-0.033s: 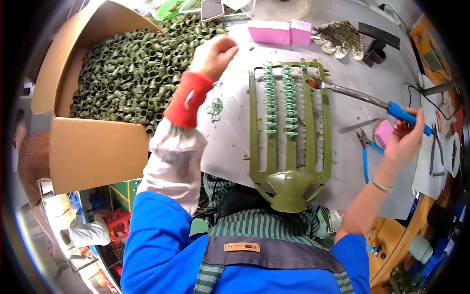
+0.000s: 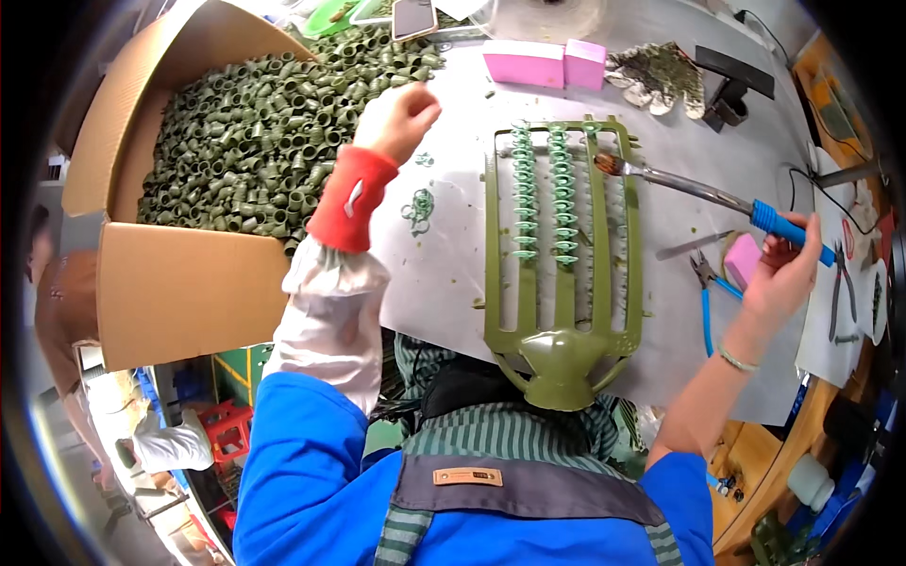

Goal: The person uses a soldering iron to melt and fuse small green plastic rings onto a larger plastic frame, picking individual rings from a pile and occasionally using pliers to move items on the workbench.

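Observation:
My left hand (image 2: 396,123), in a red wristband, is raised beside the pile of small olive-green tubular parts (image 2: 245,151), its fingers curled; whatever they hold is hidden. My right hand (image 2: 783,269) grips the blue handle of a long metal tool (image 2: 689,184), whose brownish tip touches or hovers at the upper right of an olive-green plastic frame (image 2: 562,349). Two bars of the frame carry rows of pale green rings (image 2: 524,189). Loose pale green bits (image 2: 418,208) lie left of the frame.
An open cardboard box (image 2: 189,292) fills the left. Pink blocks (image 2: 524,64), a stained glove (image 2: 661,80), a phone (image 2: 413,17) and a black stand (image 2: 731,80) sit at the back. Pliers (image 2: 706,302) and a metal file (image 2: 694,245) lie right. Another person (image 2: 66,321) is at far left.
My left hand has moved slightly down and to the left. My right hand and the tool have shifted very slightly right.

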A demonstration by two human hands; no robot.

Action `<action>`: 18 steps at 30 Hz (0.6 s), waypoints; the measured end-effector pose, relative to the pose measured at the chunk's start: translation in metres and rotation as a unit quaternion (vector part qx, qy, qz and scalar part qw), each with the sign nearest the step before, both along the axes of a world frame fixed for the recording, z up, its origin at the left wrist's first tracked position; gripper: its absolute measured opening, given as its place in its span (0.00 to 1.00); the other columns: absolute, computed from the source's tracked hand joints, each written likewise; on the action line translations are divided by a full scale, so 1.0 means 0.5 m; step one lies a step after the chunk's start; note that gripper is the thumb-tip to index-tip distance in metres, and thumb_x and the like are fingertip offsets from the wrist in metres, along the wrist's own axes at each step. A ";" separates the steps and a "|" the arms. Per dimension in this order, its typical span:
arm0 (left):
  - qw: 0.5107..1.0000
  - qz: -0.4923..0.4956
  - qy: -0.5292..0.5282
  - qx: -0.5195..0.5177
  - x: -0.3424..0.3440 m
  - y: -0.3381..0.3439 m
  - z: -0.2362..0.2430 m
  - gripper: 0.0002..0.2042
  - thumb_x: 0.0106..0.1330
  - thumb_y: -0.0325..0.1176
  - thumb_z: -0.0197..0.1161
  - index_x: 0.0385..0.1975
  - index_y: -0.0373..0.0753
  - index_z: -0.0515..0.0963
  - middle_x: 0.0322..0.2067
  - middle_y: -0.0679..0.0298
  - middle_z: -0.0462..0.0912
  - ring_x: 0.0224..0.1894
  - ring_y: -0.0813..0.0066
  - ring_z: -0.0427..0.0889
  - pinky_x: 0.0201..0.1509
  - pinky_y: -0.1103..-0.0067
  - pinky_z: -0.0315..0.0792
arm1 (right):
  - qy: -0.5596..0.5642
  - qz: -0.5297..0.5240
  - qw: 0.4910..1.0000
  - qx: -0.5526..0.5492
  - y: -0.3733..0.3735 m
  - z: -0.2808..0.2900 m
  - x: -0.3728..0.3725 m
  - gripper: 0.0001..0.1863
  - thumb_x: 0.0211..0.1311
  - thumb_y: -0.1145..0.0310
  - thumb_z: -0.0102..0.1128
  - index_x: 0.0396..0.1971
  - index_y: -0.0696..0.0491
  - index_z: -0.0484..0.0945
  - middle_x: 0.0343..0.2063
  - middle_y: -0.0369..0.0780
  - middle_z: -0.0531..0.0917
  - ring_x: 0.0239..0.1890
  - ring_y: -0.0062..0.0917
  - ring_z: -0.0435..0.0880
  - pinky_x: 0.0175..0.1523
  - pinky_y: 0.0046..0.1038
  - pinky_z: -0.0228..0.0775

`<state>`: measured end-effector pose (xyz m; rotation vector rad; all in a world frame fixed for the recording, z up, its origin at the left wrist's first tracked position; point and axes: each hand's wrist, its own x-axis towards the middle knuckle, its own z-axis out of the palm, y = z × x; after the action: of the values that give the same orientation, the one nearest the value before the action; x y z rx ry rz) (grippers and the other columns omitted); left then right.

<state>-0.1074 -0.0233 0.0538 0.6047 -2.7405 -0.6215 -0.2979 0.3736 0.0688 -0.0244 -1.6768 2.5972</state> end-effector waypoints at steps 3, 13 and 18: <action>0.995 0.070 -0.072 0.024 0.093 -0.030 -0.054 0.07 0.59 0.29 0.62 0.34 0.33 0.79 0.25 0.62 0.81 0.27 0.80 0.80 0.34 0.83 0.74 | -0.002 0.007 1.000 -0.011 -0.002 -0.006 -0.004 0.16 0.61 0.59 0.58 0.24 0.58 0.75 0.20 0.37 0.75 0.19 0.17 0.69 0.26 0.17 0.61; 0.997 0.033 0.032 -0.060 0.110 0.010 -0.088 0.09 0.57 0.32 0.65 0.38 0.39 0.79 0.31 0.60 0.81 0.31 0.69 0.81 0.36 0.78 0.75 | 0.007 0.003 1.000 0.010 -0.013 0.020 0.020 0.17 0.60 0.58 0.58 0.23 0.58 0.75 0.20 0.36 0.74 0.19 0.16 0.68 0.27 0.16 0.60; 0.972 0.104 -0.050 -0.206 0.170 -0.026 -0.101 0.14 0.60 0.35 0.61 0.46 0.43 0.75 0.35 0.57 0.77 0.37 0.60 0.78 0.42 0.72 0.72 | 0.007 -0.009 1.000 0.008 -0.011 0.022 0.026 0.17 0.60 0.58 0.59 0.23 0.58 0.75 0.20 0.36 0.75 0.19 0.15 0.68 0.26 0.15 0.59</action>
<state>-0.0225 -0.0363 0.0035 0.8182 -2.7254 0.0311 -0.2848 0.3682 0.0797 -0.0212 -1.6847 2.5644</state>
